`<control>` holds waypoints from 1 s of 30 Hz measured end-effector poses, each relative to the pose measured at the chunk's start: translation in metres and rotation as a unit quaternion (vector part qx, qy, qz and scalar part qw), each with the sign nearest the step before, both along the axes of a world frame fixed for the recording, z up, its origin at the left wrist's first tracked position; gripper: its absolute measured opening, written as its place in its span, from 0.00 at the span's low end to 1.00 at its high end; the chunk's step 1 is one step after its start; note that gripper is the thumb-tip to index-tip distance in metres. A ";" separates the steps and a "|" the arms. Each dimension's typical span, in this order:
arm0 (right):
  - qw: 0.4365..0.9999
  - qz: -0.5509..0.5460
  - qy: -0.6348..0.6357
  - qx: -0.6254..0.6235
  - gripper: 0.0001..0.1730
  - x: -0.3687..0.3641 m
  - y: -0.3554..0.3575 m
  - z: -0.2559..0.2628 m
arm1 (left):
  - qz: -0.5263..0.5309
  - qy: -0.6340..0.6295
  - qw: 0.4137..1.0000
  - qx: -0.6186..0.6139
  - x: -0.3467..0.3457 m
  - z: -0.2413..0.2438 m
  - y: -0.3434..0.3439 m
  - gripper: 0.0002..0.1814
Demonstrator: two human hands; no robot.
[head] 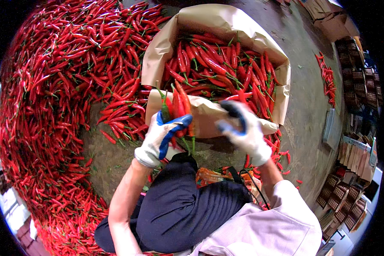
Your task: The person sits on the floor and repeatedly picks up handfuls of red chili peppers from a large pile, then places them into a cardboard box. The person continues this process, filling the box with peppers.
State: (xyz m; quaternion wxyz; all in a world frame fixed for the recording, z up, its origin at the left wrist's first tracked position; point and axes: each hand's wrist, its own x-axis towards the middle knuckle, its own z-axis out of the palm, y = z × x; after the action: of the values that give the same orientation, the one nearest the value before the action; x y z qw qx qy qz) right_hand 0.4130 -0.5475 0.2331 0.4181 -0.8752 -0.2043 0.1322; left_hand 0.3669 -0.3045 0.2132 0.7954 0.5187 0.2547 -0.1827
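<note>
My left hand (166, 129), in a white knit glove with a blue coated palm, grips a bunch of red chili peppers (178, 104), one of them partly green. The bunch stands roughly upright at the near left corner of a paper-lined container (233, 19). Many red chilies (217, 64) lie inside that brown paper lining. My right hand (243, 128), gloved the same way and blurred, hovers by the container's near edge. Its thumb and fingers are spread with nothing visible between them.
A huge heap of red chilies (60, 64) curves along the left side. Loose chilies (283, 156) lie on the concrete floor (307, 121) at right, with a small pile (326, 80) farther off. Stacked brown crates (355, 73) line the far right. An orange patterned bag (211, 177) sits by my legs.
</note>
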 end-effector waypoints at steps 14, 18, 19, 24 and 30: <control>0.994 0.030 -0.062 0.081 0.51 0.036 0.069 0.008 | 0.013 -0.166 0.980 -0.108 0.026 -0.021 -0.051 0.24; 0.979 0.096 -0.148 -0.099 0.48 0.076 0.029 -0.011 | 0.051 -0.066 0.990 -0.116 0.030 -0.002 -0.054 0.22; 0.959 0.115 -0.171 -0.194 0.48 0.082 0.021 -0.011 | 0.094 -0.009 0.988 -0.120 0.025 -0.006 -0.049 0.22; 0.959 0.033 -0.215 -0.182 0.30 0.077 0.014 -0.016 | 0.112 0.001 0.985 -0.131 -0.011 -0.036 0.006 0.15; 0.920 0.079 -0.266 -0.276 0.28 0.069 0.051 -0.055 | 0.076 0.004 0.987 -0.144 -0.027 -0.042 0.027 0.16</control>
State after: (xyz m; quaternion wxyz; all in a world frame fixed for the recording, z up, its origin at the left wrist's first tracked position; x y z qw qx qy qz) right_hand 0.4817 -0.4963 0.1781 0.0785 -0.9398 -0.3318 -0.0223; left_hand 0.3400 -0.2774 0.1717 0.8724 0.3769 0.2676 -0.1588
